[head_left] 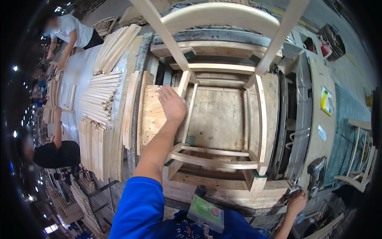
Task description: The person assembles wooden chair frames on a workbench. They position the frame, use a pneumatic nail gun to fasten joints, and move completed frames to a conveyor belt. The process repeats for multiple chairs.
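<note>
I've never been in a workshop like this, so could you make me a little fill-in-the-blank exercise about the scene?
1. The wooden frame before the person is that of a ____.
2. The left hand is at the frame's ____ side.
3. The sleeve on that arm is ____.
4. The yellow-and-white item lies to the frame's ____.

Missing words: chair; left; blue; right.

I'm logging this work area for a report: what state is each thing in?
Chair frame: joined, seat missing
Left hand: open, palm down, at chair frame's left
Right hand: curled at a dark fitting, grip unclear
Wood strips: loose, piled in bunches
Badge: hanging, green face showing
Yellow packet: lying flat
</note>
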A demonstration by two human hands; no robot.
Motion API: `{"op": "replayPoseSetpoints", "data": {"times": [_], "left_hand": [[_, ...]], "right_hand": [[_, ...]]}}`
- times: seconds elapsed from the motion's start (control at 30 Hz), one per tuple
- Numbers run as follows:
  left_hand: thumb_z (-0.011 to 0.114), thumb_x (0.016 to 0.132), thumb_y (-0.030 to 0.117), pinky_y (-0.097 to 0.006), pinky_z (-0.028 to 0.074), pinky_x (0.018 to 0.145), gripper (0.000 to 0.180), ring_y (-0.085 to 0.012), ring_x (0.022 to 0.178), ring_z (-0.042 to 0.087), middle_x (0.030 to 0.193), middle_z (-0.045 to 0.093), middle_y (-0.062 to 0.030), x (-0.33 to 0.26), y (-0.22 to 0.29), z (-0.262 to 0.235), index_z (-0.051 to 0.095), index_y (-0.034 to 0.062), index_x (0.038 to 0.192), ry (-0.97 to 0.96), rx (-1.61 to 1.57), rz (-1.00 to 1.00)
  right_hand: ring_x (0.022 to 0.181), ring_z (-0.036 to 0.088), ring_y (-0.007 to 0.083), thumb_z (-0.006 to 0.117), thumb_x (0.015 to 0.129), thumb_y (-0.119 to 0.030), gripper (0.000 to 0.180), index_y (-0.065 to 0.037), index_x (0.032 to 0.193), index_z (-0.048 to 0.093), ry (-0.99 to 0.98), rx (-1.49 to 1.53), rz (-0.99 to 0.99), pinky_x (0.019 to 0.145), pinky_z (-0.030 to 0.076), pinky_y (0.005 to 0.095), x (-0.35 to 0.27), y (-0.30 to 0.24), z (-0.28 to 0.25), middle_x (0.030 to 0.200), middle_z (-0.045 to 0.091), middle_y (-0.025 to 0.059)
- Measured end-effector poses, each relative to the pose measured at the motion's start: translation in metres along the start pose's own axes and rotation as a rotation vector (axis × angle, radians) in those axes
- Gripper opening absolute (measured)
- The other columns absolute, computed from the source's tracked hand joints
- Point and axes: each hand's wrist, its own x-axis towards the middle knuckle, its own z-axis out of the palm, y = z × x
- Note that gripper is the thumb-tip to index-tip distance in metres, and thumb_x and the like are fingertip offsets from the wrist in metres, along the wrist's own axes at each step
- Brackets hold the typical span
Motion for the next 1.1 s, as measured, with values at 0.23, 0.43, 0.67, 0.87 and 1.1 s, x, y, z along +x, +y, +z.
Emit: {"op": "replayPoseSetpoints", "data": {"times": [0.23, 0.43, 0.67, 0.87, 1.1], "left_hand": [[0.06, 0.09, 0.022, -0.055, 0.014, 0.128, 0.082, -0.051, 0.153, 0.02, 0.161, 0.025, -0.0379, 0.005, -0.021, 0.021, 0.025, -0.0172, 0.153, 0.084, -0.026, 0.003], [0.059, 0.093, 0.024, -0.055, 0.019, 0.126, 0.081, -0.0533, 0.151, 0.024, 0.159, 0.025, -0.0407, -0.004, -0.02, 0.002, 0.025, -0.0174, 0.153, 0.015, 0.012, -0.041], [0.049, 0.096, 0.014, -0.056, 0.018, 0.126, 0.07, -0.0502, 0.153, 0.025, 0.161, 0.026, -0.0378, 0.0, -0.019, -0.008, 0.025, -0.0153, 0.155, 0.014, 0.099, -0.02], [0.061, 0.092, 0.025, -0.054, 0.016, 0.128, 0.083, -0.0502, 0.153, 0.021, 0.162, 0.025, -0.0369, 0.001, -0.006, 0.007, 0.024, -0.0155, 0.155, -0.011, 0.033, -0.003], [0.075, 0.085, 0.028, -0.053, 0.023, 0.125, 0.095, -0.0513, 0.15, 0.026, 0.159, 0.027, -0.038, 0.001, -0.008, 0.0, 0.025, -0.0169, 0.152, 0.044, 0.033, 0.014]], "right_hand": [[0.089, 0.076, 0.0356, 0.067, 0.088, -0.044, 0.071, 0.015, 0.128, 0.059, -0.188, -0.105, -0.177, 0.075, 0.061, 0.0405, 0.003, 0.019, 0.007, 0.088, 0.074, 0.0279], [0.076, 0.069, 0.0385, 0.064, 0.087, -0.03, 0.061, 0.016, 0.128, 0.055, 0.341, -0.157, -0.38, 0.07, 0.058, 0.0427, -0.002, 0.017, 0.011, 0.081, 0.071, 0.0229], [0.076, 0.064, 0.035, 0.056, 0.099, -0.032, 0.041, 0.005, 0.114, 0.063, 0.362, 0.033, -0.354, 0.07, 0.052, 0.0438, -0.001, -0.003, -0.007, 0.084, 0.068, 0.0212], [0.121, 0.059, 0.0506, 0.058, 0.097, -0.017, 0.049, 0.01, 0.138, 0.051, 0.064, -0.007, -0.041, 0.101, 0.05, 0.0493, 0.002, -0.002, -0.003, 0.127, 0.061, 0.0389], [0.126, 0.055, 0.0533, 0.06, 0.098, -0.016, 0.052, 0.009, 0.142, 0.048, 0.02, 0.046, -0.043, 0.108, 0.044, 0.0528, -0.009, -0.004, -0.006, 0.134, 0.057, 0.0401]]}}
